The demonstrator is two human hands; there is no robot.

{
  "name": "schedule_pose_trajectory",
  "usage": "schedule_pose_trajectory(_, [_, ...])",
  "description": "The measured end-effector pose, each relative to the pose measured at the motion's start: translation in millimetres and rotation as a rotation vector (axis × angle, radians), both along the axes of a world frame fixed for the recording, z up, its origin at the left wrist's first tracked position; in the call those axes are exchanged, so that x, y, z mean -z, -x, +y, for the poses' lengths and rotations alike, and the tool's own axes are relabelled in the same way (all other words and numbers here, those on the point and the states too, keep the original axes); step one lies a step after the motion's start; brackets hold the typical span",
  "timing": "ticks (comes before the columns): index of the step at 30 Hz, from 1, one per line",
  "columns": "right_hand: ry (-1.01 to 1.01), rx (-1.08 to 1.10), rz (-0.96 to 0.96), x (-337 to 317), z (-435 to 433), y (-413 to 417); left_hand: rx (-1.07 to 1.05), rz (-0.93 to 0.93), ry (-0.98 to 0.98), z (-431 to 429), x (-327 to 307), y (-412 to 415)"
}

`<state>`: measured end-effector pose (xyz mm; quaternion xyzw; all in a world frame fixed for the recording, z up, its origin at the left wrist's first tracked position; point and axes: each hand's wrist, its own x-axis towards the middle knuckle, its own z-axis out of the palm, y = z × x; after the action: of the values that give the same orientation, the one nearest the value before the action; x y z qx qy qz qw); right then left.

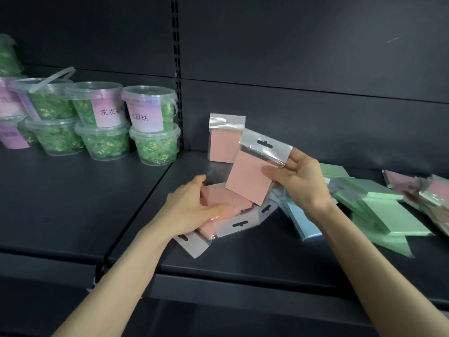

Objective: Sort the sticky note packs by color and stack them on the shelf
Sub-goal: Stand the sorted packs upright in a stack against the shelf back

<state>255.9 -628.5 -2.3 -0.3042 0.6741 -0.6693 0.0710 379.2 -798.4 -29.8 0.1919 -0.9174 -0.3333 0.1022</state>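
Note:
My right hand (300, 181) grips a pink sticky note pack (247, 177) in a clear sleeve, tilted, above the shelf. Below it my left hand (194, 205) holds a bunch of pink packs (226, 215) lying on the dark shelf (243, 259). Another pink pack (224, 144) stands upright against the back panel. Blue packs (303, 222) lie under my right wrist. To the right of them green packs (388, 210) are spread out in a loose pile. A mixed heap with pink packs (427, 190) sits at the far right edge.
Clear plastic tubs (150, 127) of green beads, stacked two high, stand on the left shelf section. A slotted upright post (178, 69) divides the two sections. The shelf's front edge runs below my forearms.

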Motion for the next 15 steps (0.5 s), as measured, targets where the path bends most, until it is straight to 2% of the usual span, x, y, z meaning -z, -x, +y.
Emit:
schedule_pose_trajectory(3, [0.019,0.009,0.003,0.0,-0.3,-1.5,-0.053,0.129,-0.118,-0.8,-4.7,-1.2])
schedule_pose_trajectory(8, [0.024,0.012,-0.034,0.1,1.0,-0.8,-0.161,0.379,-0.491,-4.1,-4.6,-8.4])
schedule_pose_trajectory(13, [0.046,-0.028,-0.026,-1.9,2.3,-3.9,-0.392,0.686,-0.743,-12.9,-6.4,-8.8])
schedule_pose_trajectory(15, [0.058,-0.050,-0.028,-2.6,1.8,-4.9,-0.402,0.727,-0.844,-13.3,-7.4,-10.0])
